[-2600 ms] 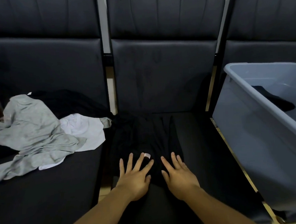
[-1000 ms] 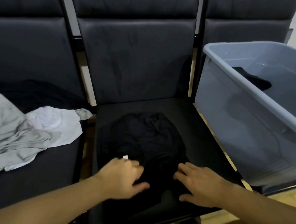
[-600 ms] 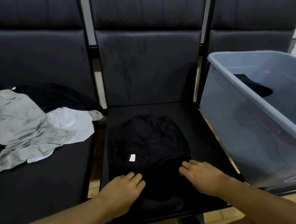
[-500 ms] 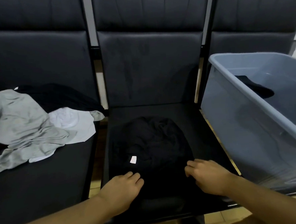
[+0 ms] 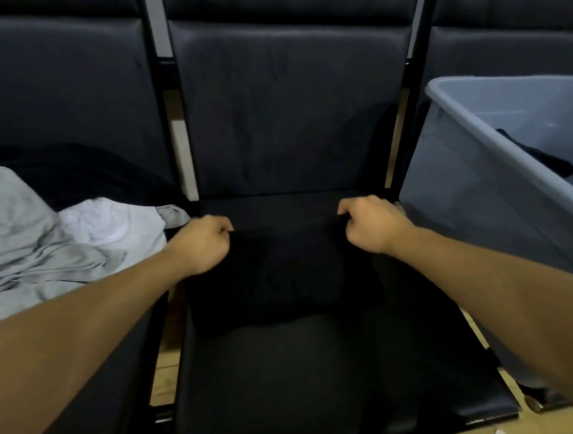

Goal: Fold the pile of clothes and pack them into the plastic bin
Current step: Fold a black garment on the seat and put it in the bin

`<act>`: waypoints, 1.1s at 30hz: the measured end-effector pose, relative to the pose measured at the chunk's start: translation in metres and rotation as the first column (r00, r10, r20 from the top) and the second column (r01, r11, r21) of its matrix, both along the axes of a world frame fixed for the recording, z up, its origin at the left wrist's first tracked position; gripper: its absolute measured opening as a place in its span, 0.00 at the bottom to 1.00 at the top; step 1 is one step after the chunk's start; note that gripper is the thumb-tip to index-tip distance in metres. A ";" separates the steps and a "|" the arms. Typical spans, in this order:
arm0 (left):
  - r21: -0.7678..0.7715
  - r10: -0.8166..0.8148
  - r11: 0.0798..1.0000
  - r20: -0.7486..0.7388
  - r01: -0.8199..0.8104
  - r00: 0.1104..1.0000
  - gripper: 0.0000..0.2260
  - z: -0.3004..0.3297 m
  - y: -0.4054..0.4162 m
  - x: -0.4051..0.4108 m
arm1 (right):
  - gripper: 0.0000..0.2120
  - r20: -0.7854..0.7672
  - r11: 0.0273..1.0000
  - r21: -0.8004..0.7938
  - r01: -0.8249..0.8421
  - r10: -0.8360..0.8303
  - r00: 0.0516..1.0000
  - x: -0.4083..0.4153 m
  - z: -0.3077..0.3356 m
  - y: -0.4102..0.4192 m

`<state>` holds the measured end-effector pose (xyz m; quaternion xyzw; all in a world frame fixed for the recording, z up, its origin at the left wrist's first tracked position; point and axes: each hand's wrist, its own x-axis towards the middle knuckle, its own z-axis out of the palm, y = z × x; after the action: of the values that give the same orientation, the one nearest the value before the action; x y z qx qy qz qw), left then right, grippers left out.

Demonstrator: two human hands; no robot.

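Observation:
A black garment (image 5: 287, 277) lies folded on the middle black seat (image 5: 288, 377). My left hand (image 5: 203, 243) pinches its far left corner and my right hand (image 5: 369, 225) pinches its far right corner, both fists closed on the cloth near the seat's back. The garment's near edge ends about halfway down the seat. A grey plastic bin (image 5: 471, 185) stands on the right seat with a black garment (image 5: 540, 157) inside it.
A pile with a grey garment (image 5: 21, 239), a white one (image 5: 111, 224) and a black one (image 5: 84, 175) covers the left seat. Dark seat backs (image 5: 288, 109) rise behind. Wooden floor (image 5: 165, 371) shows between the seats.
Both hands went from the garment's near edge to the far side of the seat, carrying the cloth over itself. The white label no longer shows.

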<state>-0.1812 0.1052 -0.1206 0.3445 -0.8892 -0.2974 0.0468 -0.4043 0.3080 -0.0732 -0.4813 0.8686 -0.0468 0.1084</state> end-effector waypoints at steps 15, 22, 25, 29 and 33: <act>-0.361 -0.130 0.933 -0.303 0.012 0.944 0.04 -0.052 0.020 -0.034 | 0.06 -0.237 0.756 -0.550 -0.354 0.265 0.935 -0.018 -0.109 -0.047; -0.321 -0.091 0.940 0.091 0.116 0.992 0.25 -0.089 0.056 -0.042 | 0.18 -0.091 0.892 -0.263 -0.368 0.357 0.930 -0.009 -0.135 -0.036; -0.340 -0.127 0.918 0.233 0.203 0.964 0.31 -0.092 0.054 -0.042 | 0.24 -0.057 0.928 -0.171 -0.330 0.325 0.944 -0.003 -0.135 -0.030; -0.333 -0.260 0.859 0.373 0.390 0.891 0.34 -0.086 0.040 -0.042 | 0.27 -0.040 0.978 -0.025 -0.209 0.208 0.977 0.013 -0.133 -0.027; -0.493 -0.279 0.720 0.438 0.488 0.855 0.35 -0.074 0.030 -0.041 | 0.27 0.003 0.988 0.061 0.142 -0.143 0.990 0.060 -0.130 -0.011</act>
<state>-0.2221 0.1357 -0.1944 0.1628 -0.9833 0.0521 -0.0632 -0.3441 0.2971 -0.2029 -0.4143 0.9014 -0.0302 0.1225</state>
